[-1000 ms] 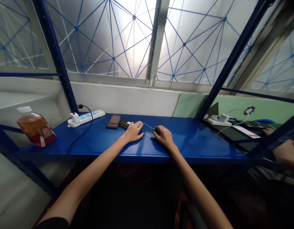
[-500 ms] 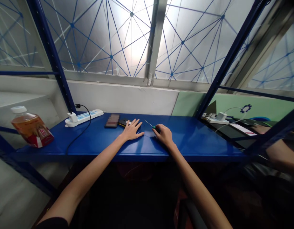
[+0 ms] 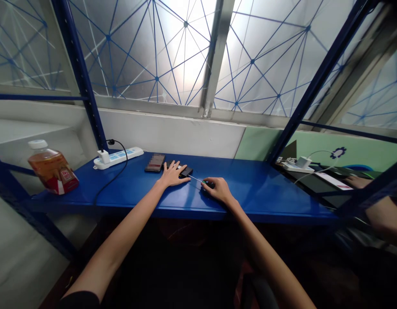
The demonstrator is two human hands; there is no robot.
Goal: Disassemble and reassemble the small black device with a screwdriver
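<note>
On the blue worktop [image 3: 250, 184], our left hand [image 3: 170, 175] lies open, fingers spread, over a small black box [image 3: 186, 171] nearer the back edge than the front. Our right hand [image 3: 220, 189] grips a screwdriver [image 3: 209, 184] by its handle, shaft pointing at the box; we cannot tell whether the tip touches. A white power strip [image 3: 122, 157] lies near the back left corner.

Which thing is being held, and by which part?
The right hand holds a screwdriver by its handle; the left hand lies spread over a black box.
</note>
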